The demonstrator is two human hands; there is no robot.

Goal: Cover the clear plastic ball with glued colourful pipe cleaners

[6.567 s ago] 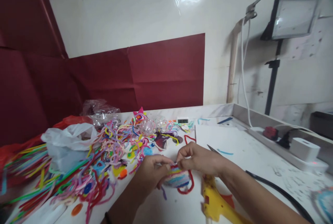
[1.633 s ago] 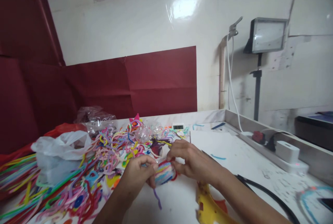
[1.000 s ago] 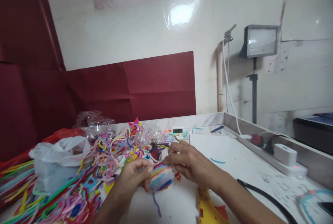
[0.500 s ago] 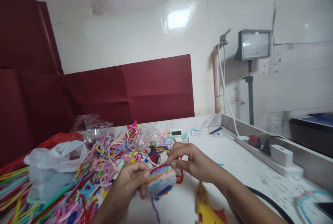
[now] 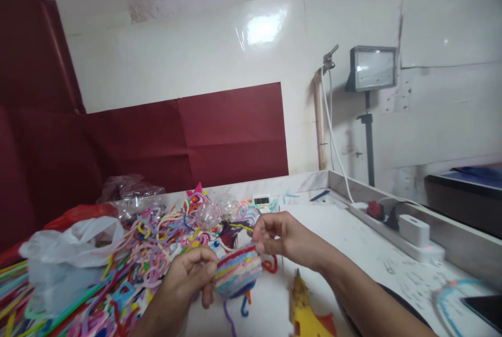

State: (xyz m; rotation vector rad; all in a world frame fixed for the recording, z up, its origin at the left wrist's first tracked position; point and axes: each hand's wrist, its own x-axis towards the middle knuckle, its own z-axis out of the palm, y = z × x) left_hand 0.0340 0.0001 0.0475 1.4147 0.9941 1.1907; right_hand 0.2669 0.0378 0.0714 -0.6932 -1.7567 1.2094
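Note:
Between my hands is a rounded piece covered in bands of coloured pipe cleaners (image 5: 239,274), striped red, yellow, pink and blue. My left hand (image 5: 190,274) is closed on its left side, thumb in front. At the upper right of its rim, the thumb and fingers of my right hand (image 5: 280,235) pinch the red pipe cleaner that edges it. A loose red pipe-cleaner loop (image 5: 271,265) curls below my right fingertips. Under the piece hang a purple pipe cleaner (image 5: 229,318) and a short dark-blue curl (image 5: 245,306).
A heap of mixed pipe cleaners (image 5: 149,245) and a white plastic bag (image 5: 74,253) lie at left. Clear balls (image 5: 207,215) and a small digital display (image 5: 261,200) stand behind. A yellow pointed piece (image 5: 306,311) lies at front right, a power strip (image 5: 408,251) beyond.
The striped piece has tilted, so its red rim shows as a straighter edge at the top. Both hands keep their hold. The whole view has shifted slightly to the right.

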